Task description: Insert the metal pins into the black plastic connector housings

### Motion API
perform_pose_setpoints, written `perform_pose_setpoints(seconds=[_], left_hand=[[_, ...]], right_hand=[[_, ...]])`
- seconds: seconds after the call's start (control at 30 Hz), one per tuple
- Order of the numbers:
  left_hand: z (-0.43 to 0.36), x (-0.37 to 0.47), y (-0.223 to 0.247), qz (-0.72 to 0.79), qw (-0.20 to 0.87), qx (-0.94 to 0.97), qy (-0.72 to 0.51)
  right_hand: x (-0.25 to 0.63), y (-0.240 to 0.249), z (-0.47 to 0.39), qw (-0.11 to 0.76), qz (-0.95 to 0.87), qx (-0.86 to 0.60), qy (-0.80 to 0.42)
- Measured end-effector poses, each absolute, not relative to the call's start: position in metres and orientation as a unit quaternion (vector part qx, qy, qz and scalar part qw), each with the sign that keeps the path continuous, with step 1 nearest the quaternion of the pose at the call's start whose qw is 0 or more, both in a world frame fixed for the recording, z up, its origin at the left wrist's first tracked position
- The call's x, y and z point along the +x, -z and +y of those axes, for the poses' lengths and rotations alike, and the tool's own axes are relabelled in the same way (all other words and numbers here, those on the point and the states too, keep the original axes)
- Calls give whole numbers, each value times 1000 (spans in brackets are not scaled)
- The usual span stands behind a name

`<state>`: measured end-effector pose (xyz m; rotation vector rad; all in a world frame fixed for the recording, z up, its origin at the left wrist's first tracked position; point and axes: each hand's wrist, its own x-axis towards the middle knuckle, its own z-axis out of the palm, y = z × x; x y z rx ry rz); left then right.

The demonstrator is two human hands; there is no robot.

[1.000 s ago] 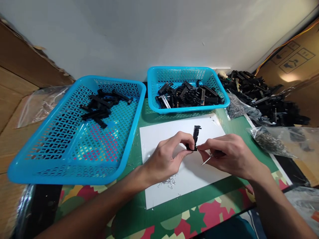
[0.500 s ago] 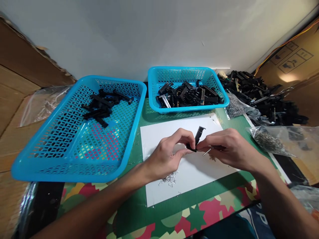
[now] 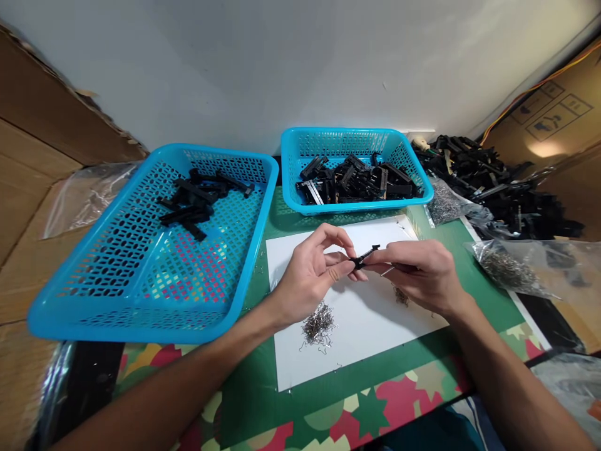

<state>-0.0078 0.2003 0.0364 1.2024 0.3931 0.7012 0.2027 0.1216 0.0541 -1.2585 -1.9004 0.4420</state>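
Note:
A small black plastic part (image 3: 360,260), long and narrow, is held over the white sheet (image 3: 359,341). My left hand (image 3: 319,266) pinches its left end between thumb and fingers. My right hand (image 3: 420,272) grips its other side with thumb and forefinger. A thin metal rod (image 3: 387,270) sticks out from under the right fingers; the rest of it is hidden in the palm. Below my left hand lies a pile of small bent metal wire pieces (image 3: 319,324). Another small heap of brownish wire pieces (image 3: 400,295) is partly covered by my right hand.
On the left stands a large blue basket (image 3: 270,207) with several black parts. Behind the sheet, a smaller blue basket (image 3: 357,208) holds many more. Loose black parts (image 3: 502,181) are heaped at the back right, near plastic bags of metal pieces (image 3: 504,269). A wall rises behind.
The black part has tipped from nearly upright to a flatter slant. My left hand has risen slightly and its fingers have shifted, uncovering more of the wire pile.

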Motion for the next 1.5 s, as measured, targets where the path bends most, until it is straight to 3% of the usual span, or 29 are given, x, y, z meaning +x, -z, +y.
perform_pose_setpoints(seconds=[0.33, 0.53, 0.67, 0.77, 0.87, 0.97, 1.03, 1.2, 1.5], left_hand=[[193, -10, -32, 297, 465, 764, -335], [192, -9, -31, 297, 427, 786, -335], [190, -10, -30, 295, 430, 783, -340], [190, -10, -29, 293, 434, 778, -347], [191, -9, -28, 293, 442, 773, -347], [191, -8, -29, 296, 450, 769, -345], [191, -8, -30, 298, 453, 766, -346], [190, -7, -30, 301, 447, 767, -348], [188, -7, -27, 289, 421, 781, -358]], right_hand=[[214, -41, 122, 316, -789, -510, -132], [211, -58, 120, 229, -777, -560, -176], [213, -64, 117, 206, -790, -561, -139], [214, -65, 115, 237, -793, -555, -82], [205, -66, 116, 349, -746, -562, -73], [189, -62, 120, 472, -624, -603, -157], [179, -58, 124, 505, -557, -615, -238], [172, -52, 130, 502, -520, -629, -285], [168, -56, 125, 438, -585, -659, -179]])
